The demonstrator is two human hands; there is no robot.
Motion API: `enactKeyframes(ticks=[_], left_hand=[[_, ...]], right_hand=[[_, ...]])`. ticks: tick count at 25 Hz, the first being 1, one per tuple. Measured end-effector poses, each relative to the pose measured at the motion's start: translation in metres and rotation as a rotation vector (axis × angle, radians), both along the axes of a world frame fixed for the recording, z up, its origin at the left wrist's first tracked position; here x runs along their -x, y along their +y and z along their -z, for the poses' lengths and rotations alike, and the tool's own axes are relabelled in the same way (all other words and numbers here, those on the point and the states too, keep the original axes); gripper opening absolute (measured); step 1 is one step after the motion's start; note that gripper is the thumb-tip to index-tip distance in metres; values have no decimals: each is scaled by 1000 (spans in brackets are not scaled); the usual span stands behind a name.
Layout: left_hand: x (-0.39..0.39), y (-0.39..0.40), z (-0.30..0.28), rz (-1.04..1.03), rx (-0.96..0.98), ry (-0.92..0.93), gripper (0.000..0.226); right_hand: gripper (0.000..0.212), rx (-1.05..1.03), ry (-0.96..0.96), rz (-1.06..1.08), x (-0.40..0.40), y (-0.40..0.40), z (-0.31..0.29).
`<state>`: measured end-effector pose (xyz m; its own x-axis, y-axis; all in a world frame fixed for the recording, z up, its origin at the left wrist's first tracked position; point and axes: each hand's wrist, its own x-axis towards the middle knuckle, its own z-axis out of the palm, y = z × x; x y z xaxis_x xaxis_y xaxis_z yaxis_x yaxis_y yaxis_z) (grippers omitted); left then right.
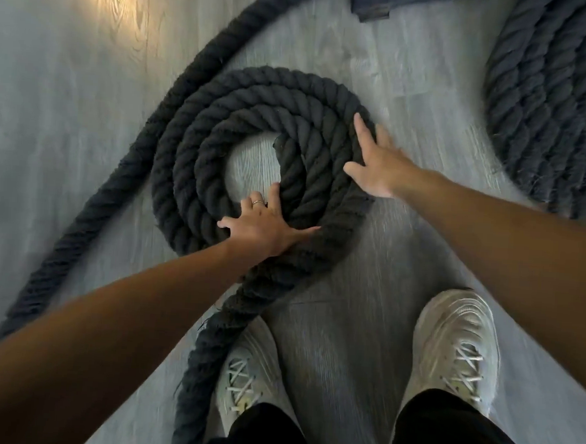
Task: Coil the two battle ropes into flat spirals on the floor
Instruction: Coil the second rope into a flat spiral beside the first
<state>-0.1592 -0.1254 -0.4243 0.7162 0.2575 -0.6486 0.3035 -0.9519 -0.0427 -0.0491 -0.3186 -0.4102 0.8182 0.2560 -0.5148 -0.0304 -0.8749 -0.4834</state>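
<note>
Left hand [264, 225]: your fingers spread flat on the half-wound rope [257, 116]
Right hand [379, 162]: flat, pressing the coil's outer edge
Second rope [559, 101]: coiled, far right

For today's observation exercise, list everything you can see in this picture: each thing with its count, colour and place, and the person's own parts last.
Half-coiled battle rope: one, dark grey, centre floor, loose lengths trailing far left and toward the shoes.
Finished rope spiral: one, dark grey, right edge, partly cut off.
Dark cloth-like object: one, dark blue-grey, top edge; unclear what.
Floor: pale grey wood-look.
Shoes: two, white, bottom.
Trouser legs: two, black, bottom edge.
Left hand: flat on coil's near side, ring on finger.
Right hand: flat on coil's right side.
</note>
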Motion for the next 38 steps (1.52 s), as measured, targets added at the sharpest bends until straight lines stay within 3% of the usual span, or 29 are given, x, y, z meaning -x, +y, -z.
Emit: enactKeyframes(ticks=[2, 4, 7, 9, 11, 13, 19, 22, 25, 28, 32, 36, 38], left_hand=[[1, 1, 4, -1, 25, -17, 127], [-1, 5, 3, -14, 47, 7, 123], [-6, 28, -10, -28, 249, 8, 120], [-3, 52, -19, 120, 234, -55, 112], [3, 74, -17, 418, 36, -108, 109], [5, 89, -9, 591, -21, -123, 111], [-3, 115, -6, 843, 67, -119, 139], [-9, 121, -10, 929, 49, -50, 132], [-13, 115, -11, 1005, -29, -94, 121], [-19, 76, -2, 927, -44, -221, 109], [-32, 23, 7, 728, -26, -257, 105], [-32, 22, 7, 724, -53, -245, 105], [-29, 21, 4, 715, -50, -233, 110]], right_hand=[[99, -57, -36, 235, 32, 18, 0], [117, -167, 57, 447, 81, 33, 1], [111, -308, 114, 560, 118, 37, 5], [109, -318, 111, 508, 117, 29, 10], [110, -318, 75, 416, 114, 17, 18], [111, -306, 84, 329, 110, 10, 22], [109, -124, 96, 153, 34, -2, 23], [106, -13, 29, 148, -18, -18, 0], [105, 54, -62, 166, -27, -18, -2], [91, -24, -92, 293, 5, -8, 13], [87, -150, 44, 629, 52, -4, 11], [98, -411, 166, 746, 86, 13, 11], [96, -385, 186, 657, 88, 8, 10]])
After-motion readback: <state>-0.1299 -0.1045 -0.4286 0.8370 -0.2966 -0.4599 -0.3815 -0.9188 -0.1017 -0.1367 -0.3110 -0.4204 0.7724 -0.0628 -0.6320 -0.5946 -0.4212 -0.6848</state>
